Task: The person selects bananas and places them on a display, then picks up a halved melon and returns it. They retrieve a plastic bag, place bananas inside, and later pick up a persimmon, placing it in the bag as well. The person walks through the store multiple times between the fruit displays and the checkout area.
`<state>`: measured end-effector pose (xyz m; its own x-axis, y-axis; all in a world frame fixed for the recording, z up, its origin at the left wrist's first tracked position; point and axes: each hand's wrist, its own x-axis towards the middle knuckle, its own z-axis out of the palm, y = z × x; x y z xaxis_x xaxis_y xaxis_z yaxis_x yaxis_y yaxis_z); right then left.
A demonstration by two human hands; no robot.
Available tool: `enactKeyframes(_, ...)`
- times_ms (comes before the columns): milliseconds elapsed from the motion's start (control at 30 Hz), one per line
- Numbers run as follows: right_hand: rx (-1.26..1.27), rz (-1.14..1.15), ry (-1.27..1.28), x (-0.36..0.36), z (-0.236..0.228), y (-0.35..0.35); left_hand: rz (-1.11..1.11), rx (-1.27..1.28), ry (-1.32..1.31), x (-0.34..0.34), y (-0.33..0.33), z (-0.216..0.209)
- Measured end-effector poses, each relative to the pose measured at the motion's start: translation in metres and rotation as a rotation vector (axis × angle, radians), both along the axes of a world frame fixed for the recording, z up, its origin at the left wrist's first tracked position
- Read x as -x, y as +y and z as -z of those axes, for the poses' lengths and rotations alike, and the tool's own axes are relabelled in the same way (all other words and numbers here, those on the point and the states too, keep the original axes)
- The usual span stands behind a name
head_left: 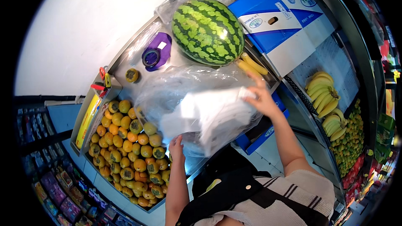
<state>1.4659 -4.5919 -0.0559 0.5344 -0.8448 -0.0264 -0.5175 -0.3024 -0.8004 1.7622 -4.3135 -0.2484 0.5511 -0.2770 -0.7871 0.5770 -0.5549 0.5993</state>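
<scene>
White paper-like sheets lie over a large clear plastic bag on the metal table. My right hand is closed on the far right corner of the white sheets, thumb and fingers pinching it. At the near left edge of the sheets is my left hand, its fingers drawn together beside the persimmons; what they hold, if anything, is hidden. A big striped watermelon rests beyond the bag. Two yellow bananas lie just past my right hand.
Many persimmons fill a tray at the left; a single persimmon sits apart. Behind it lie a tape roll on purple material and red-handled tools. A blue-white carton stands far right, near banana bunches.
</scene>
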Motion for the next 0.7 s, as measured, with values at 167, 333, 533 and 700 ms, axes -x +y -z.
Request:
enactKeyframes(167,-0.145,-0.041,0.692,0.037,0.051,-0.032,0.203,0.22,-0.326,-0.011,0.001,-0.007)
enactKeyframes(333,-0.243,0.163,0.147,0.051,0.037,-0.012,-0.168,0.536,0.023,-0.015,-0.001,-0.093)
enactKeyframes(533,-0.682,0.179,-0.668,-0.025,-0.031,0.05,-0.138,0.771,0.446,-0.02,-0.006,-0.112)
enactKeyframes(700,-1.358,-0.224,-1.224,-0.173,-0.028,0.136,-0.066,0.797,0.754,-0.015,-0.035,-0.161)
